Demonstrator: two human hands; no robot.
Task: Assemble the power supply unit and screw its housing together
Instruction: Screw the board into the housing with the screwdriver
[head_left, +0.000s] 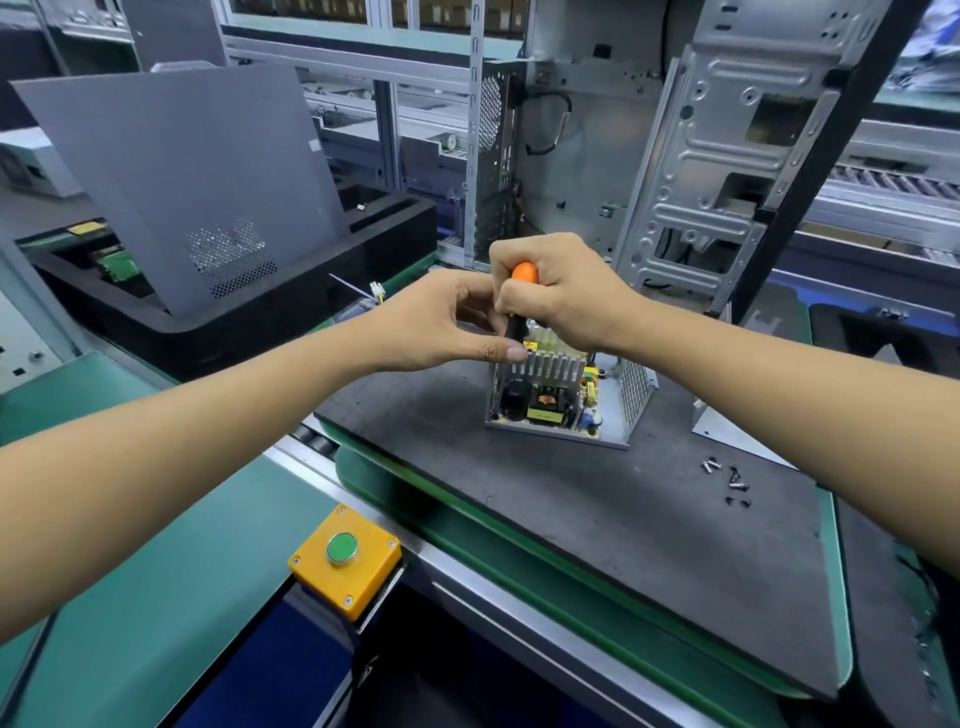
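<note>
Two hands meet at frame centre: the right hand (561, 291) is clenched around an orange-capped screwdriver (519, 301), while the left hand (447, 322) pinches its shaft, tip hidden. Below them, the open power supply unit (566, 400) sits on the dark mat (571, 519); it is probably rigid and fairly light, best held by its sheet-metal walls, never the fragile board.

Open-topped PSU housing (563, 400) on mat

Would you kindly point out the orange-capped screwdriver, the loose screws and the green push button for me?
orange-capped black screwdriver (523, 272): head view, on its orange cap.
loose dark metal screws (737, 485): head view, on one screw of the cluster.
round green push button (341, 546): head view, on the button's top face.
</note>
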